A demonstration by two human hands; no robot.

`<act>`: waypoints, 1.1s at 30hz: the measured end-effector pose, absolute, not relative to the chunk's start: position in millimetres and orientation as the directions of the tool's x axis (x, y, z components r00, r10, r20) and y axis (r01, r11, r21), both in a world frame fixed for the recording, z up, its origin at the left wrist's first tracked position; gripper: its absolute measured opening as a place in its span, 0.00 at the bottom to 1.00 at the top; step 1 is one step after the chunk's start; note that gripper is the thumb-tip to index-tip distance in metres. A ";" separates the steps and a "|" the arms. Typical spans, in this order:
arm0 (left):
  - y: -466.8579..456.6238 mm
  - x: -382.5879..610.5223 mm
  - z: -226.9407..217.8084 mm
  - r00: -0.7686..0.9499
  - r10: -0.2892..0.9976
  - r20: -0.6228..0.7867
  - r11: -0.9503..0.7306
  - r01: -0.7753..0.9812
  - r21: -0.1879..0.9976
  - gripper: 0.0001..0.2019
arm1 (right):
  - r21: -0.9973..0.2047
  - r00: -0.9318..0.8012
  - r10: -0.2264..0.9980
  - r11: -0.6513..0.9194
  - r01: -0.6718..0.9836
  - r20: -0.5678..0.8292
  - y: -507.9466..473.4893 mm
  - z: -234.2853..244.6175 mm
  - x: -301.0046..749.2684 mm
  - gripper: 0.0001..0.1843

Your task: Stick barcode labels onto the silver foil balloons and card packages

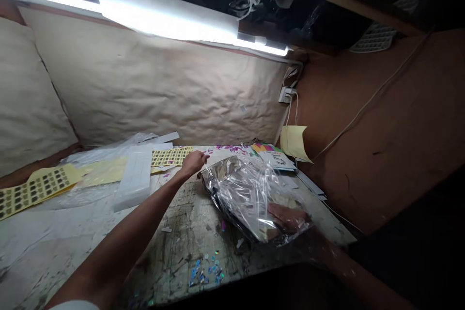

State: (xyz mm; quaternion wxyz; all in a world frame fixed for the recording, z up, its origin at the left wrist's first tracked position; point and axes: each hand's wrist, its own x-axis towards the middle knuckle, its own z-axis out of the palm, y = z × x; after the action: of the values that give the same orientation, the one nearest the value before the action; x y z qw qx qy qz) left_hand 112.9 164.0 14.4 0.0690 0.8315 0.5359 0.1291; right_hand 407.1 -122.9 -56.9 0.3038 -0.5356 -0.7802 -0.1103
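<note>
A large clear plastic bag with a dark edge lies on the worktable, wrinkled and shiny under the lamp. My right hand appears to be under its film, reaching in from the right, with the fingers stretched out flat and pointing left. At the bag's far left corner is my left hand, its fingers curled closed. Whether it pinches the bag's edge or something small is hidden. Just left of that hand lies a yellow sheet with rows of dark labels.
A white packet and another yellow label sheet lie on the left of the worktable. Blue sequins are scattered near the front edge. Printed cards lie behind the bag. A tube light hangs low overhead.
</note>
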 end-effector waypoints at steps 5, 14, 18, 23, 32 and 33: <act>173.2 93.2 42.1 0.339 0.910 0.238 -0.388 0.898 0.209 0.22 | -0.081 -0.361 0.626 0.563 0.823 0.692 -150.7 -41.0 419.0 0.29; 140.9 106.3 76.2 0.496 0.843 0.208 -0.523 0.847 0.099 0.18 | 0.039 -0.499 0.595 0.617 0.786 0.630 -157.9 -42.8 388.3 0.14; 50.4 178.6 83.6 0.812 0.495 0.309 -0.863 0.417 0.287 0.25 | 0.010 -0.384 0.747 0.451 0.892 0.542 -160.8 -55.1 383.9 0.15; -49.3 249.3 49.4 0.965 0.260 0.033 -0.943 0.246 0.224 0.41 | -0.166 -0.143 0.904 0.225 0.960 0.402 -188.1 -33.8 386.8 0.22; -39.3 246.9 6.2 0.930 0.361 0.065 -0.925 0.348 0.154 0.17 | -0.626 0.334 0.809 0.054 0.778 0.484 -200.2 -21.6 414.8 0.15; -41.7 245.2 5.5 0.930 0.361 0.073 -0.926 0.348 0.147 0.15 | -0.645 0.384 0.787 0.024 0.764 0.484 -192.1 -24.5 415.2 0.15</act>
State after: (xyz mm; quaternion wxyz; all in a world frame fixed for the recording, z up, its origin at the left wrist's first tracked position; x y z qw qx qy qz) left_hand 245.2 -41.7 5.5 0.0657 0.9801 0.1808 0.0492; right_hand 415.2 -192.1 -24.5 0.4517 -0.6985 -0.5549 0.0125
